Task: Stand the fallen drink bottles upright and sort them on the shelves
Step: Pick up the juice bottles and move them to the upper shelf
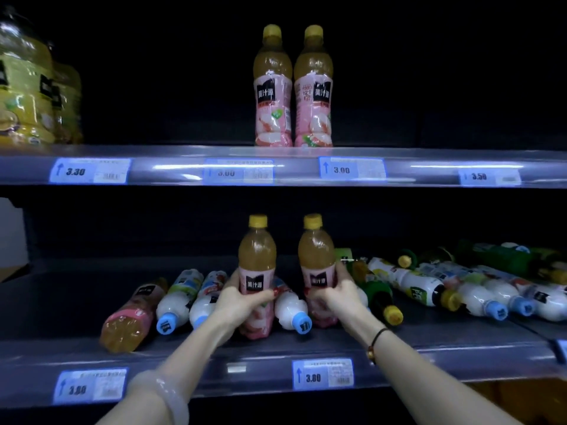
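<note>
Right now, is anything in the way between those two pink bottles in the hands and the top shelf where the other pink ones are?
Only the upper shelf's front edge lies between. The left hand's bottle and right hand's bottle must clear it. Space beside the two standing bottles looks open.

Price tags and bottle labels

Upper shelf edge [184,171] tags read 3.30, 3.00, 3.00, 3.50; lower shelf edge [429,363] tag [322,374] reads 3.80. Pink-labelled bottles [272,87] carry "美汁源" on black patches.

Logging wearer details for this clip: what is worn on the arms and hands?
Both forearms are bare, no sleeves or gloves. The left wrist carries a clear, translucent bangle. The right wrist carries a thin black cord with a small reddish-gold piece on it. Fingernails look red.
</note>
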Demonstrator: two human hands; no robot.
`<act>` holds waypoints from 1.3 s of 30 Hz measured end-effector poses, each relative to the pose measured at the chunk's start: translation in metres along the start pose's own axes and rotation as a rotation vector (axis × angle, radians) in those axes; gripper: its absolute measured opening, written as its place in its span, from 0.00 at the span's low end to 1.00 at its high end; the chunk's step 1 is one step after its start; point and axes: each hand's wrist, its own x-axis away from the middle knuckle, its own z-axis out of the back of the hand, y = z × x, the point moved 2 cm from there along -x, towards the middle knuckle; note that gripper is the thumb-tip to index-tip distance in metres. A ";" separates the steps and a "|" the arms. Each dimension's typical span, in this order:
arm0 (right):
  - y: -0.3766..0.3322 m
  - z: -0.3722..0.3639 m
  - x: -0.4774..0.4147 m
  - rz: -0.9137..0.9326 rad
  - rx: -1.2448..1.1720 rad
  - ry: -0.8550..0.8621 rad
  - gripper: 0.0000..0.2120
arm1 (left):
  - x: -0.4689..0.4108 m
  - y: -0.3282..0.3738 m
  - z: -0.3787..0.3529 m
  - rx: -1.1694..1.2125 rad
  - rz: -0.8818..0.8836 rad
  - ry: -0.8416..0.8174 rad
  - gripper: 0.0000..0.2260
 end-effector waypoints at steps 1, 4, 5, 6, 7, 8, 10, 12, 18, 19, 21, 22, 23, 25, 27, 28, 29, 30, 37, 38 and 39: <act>0.000 -0.002 0.004 0.053 -0.017 -0.036 0.26 | 0.006 0.004 -0.001 -0.003 -0.061 -0.001 0.23; -0.008 -0.003 0.022 0.235 -0.059 -0.086 0.30 | 0.026 0.016 -0.004 -0.025 -0.230 0.003 0.25; -0.014 -0.001 0.028 0.282 -0.066 -0.088 0.29 | 0.033 0.022 -0.004 -0.016 -0.272 0.015 0.25; -0.021 0.001 0.035 0.315 -0.070 -0.091 0.29 | 0.040 0.027 -0.005 -0.004 -0.302 0.025 0.26; -0.029 0.004 0.043 0.338 -0.077 -0.098 0.29 | 0.046 0.036 -0.006 0.015 -0.326 0.032 0.27; -0.038 0.006 0.049 0.360 -0.093 -0.104 0.29 | 0.052 0.045 -0.007 0.030 -0.349 0.034 0.28; -0.061 0.012 0.062 0.398 -0.133 -0.122 0.29 | 0.062 0.068 -0.009 0.051 -0.403 0.039 0.28; -0.086 0.020 0.068 0.420 -0.180 -0.125 0.27 | 0.071 0.100 -0.009 0.059 -0.455 0.038 0.23; -0.195 0.059 0.053 0.539 -0.227 -0.030 0.25 | 0.060 0.223 -0.012 0.032 -0.619 0.007 0.19; -0.211 0.069 0.044 0.548 -0.231 -0.007 0.24 | 0.055 0.245 -0.016 0.046 -0.638 -0.012 0.21; -0.238 0.089 0.023 0.538 -0.234 0.023 0.24 | 0.043 0.279 -0.030 0.089 -0.630 -0.064 0.23; -0.248 0.099 0.013 0.523 -0.235 0.032 0.23 | 0.037 0.293 -0.037 0.107 -0.620 -0.076 0.23; -0.255 0.109 0.003 0.510 -0.235 0.043 0.21 | 0.031 0.304 -0.045 0.116 -0.617 -0.065 0.24; -0.264 0.127 -0.017 0.501 -0.241 0.085 0.17 | 0.013 0.321 -0.063 0.127 -0.614 -0.031 0.29; -0.266 0.141 -0.038 0.510 -0.258 0.126 0.17 | -0.003 0.332 -0.081 0.126 -0.596 -0.028 0.29; -0.265 0.147 -0.050 0.512 -0.265 0.136 0.17 | -0.012 0.336 -0.090 0.109 -0.590 -0.021 0.27; -0.262 0.153 -0.063 0.510 -0.264 0.140 0.17 | -0.019 0.340 -0.099 0.094 -0.587 -0.005 0.23; -0.259 0.158 -0.074 0.501 -0.263 0.136 0.18 | -0.027 0.342 -0.107 0.096 -0.586 0.010 0.19; -0.219 0.172 -0.134 0.304 -0.253 -0.016 0.17 | -0.092 0.309 -0.148 0.044 -0.436 0.152 0.21; -0.215 0.171 -0.140 0.259 -0.256 -0.049 0.16 | -0.096 0.303 -0.150 0.015 -0.408 0.179 0.23; -0.214 0.169 -0.144 0.236 -0.239 -0.073 0.14 | -0.095 0.301 -0.151 -0.011 -0.392 0.213 0.23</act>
